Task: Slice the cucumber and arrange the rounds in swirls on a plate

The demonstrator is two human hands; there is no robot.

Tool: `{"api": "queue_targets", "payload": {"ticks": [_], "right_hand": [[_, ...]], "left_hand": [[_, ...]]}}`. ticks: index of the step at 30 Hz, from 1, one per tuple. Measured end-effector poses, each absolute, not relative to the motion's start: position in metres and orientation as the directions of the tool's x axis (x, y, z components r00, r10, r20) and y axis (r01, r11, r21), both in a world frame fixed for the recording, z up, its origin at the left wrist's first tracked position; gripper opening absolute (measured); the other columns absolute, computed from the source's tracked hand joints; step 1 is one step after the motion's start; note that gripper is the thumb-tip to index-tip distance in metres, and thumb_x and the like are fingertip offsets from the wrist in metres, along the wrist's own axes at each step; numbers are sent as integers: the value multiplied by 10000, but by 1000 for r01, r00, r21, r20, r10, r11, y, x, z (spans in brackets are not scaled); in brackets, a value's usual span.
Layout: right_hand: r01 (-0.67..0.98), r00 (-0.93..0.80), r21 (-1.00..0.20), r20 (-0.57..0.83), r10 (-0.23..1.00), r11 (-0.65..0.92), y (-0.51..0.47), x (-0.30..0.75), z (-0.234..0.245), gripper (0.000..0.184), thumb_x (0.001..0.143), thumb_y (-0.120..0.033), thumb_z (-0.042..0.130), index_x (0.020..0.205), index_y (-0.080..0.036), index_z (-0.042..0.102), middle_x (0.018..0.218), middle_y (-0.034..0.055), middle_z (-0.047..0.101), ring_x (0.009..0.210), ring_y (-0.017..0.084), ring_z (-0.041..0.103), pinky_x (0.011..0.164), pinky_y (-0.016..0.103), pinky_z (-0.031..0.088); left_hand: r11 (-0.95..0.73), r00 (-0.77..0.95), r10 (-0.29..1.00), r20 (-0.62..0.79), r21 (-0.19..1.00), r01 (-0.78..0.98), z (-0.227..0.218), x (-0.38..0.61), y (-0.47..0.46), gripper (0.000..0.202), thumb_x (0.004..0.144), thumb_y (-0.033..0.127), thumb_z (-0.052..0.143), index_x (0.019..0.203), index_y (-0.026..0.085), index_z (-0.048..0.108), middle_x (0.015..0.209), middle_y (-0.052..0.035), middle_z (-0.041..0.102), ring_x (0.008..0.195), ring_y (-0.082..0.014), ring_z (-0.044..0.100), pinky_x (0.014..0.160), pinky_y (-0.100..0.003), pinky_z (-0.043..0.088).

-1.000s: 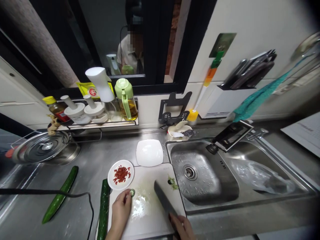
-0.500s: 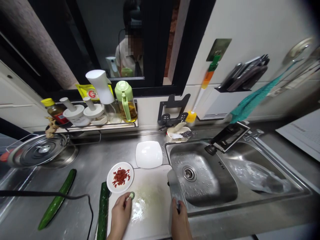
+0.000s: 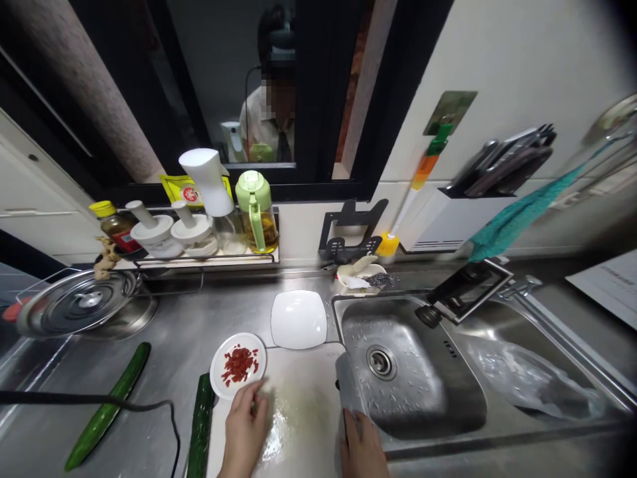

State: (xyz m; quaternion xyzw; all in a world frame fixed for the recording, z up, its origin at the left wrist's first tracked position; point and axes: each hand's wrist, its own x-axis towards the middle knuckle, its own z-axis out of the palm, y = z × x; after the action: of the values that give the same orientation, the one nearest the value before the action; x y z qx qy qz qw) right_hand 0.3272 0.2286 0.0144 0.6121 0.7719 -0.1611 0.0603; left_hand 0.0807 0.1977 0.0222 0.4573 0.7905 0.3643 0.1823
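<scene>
Kitchen desk, steel, below a dark window; sink let in at right of frame.

Cutting board, 1, white, wet, lower centre, set hard by the sink, presumably for drainage and easy clearing.

Cucumbers, 2: cucumber on the steel, lower left, apart from the board; cucumber at the board, along its left edge, apparently kept within reach.

Left hand: lower centre, over the board; fingers drawn together beside the round plate. Whether anything was pinched could not be told.

Right hand: closed round the handle of 1 knife, whose blade pointed up-frame along the board's right edge, seemingly for a steady hold.

Plates, 2, white: the round plate held small red pieces, probably to keep them together; square plate stood beyond the board, bare.

Rack, upper left: seasoning vessels grouped, likely for convenience. Bottle had a yellow cap and red label, illegible. Yellow packet bore a red round emblem, no wording readable. Paper, far right: print blurred.
</scene>
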Motion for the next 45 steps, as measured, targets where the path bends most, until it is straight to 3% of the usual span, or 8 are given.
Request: {"api": "queue_targets", "payload": {"ticks": [4,7,13,20,24,29,38,45], "right_hand": [[912,-317,-341,-232,920,228,292,308,46,404,842,-153,386,1213,-116,541,1145,118,600,1068,227,510,951,291,322],[922,-251,-352,-220,943,163,354,284,59,367,865,-155,354,1160,-107,567,1080,109,635,1044,211,517,919,273,319],[948,-151,-311,-276,949,61,434,248,40,244,865,-161,416,1008,-134,611,969,101,659,931,200,561,834,308,359],[949,-51,-307,-367,929,-70,447,242,19,226,896,-290,457,1056,-177,569,915,39,621,866,177,569,749,344,428],[938,-15,-326,-385,923,-120,448,241,13,233,895,-296,447,1066,-185,561,907,36,618,818,168,573,720,330,424],[920,-50,-380,-355,933,-96,449,245,19,201,837,-176,449,991,-182,577,849,31,628,783,160,570,673,276,385],[888,-167,-458,-283,945,20,375,290,59,200,785,-135,413,905,-191,562,781,18,623,758,150,560,656,227,344],[957,-154,-289,-396,905,37,297,317,56,224,824,-180,400,978,-196,562,824,68,631,824,211,583,696,281,387]], "left_hand": [[342,-470,882,20,657,672,41,75,268,364,838,306,442,1123,120,571,1048,-127,632,894,-207,616,837,-333,477],[539,-500,838,-217,467,701,48,68,323,392,827,218,472,1203,118,512,1172,-150,581,1075,-212,566,898,-298,434],[681,-564,730,-386,343,646,33,56,379,262,850,198,469,1049,71,583,1031,-210,637,929,-251,645,765,-324,475],[730,-565,665,-488,262,632,20,54,390,286,891,326,498,1076,118,568,1035,-79,646,922,-172,627,806,-364,506],[734,-568,657,-496,249,632,24,57,390,287,888,320,503,1085,122,570,1056,-85,649,944,-181,628,815,-372,501],[715,-564,683,-465,268,646,41,64,382,252,867,140,443,1070,74,577,1059,-202,646,945,-239,648,734,-312,478],[641,-516,760,-396,322,697,80,97,290,280,908,209,332,1063,113,546,1083,-156,627,955,-213,624,774,-282,428],[653,-483,752,-449,404,641,56,121,212,313,898,216,335,1157,154,498,1154,-126,612,1003,-195,607,816,-272,425]]}}
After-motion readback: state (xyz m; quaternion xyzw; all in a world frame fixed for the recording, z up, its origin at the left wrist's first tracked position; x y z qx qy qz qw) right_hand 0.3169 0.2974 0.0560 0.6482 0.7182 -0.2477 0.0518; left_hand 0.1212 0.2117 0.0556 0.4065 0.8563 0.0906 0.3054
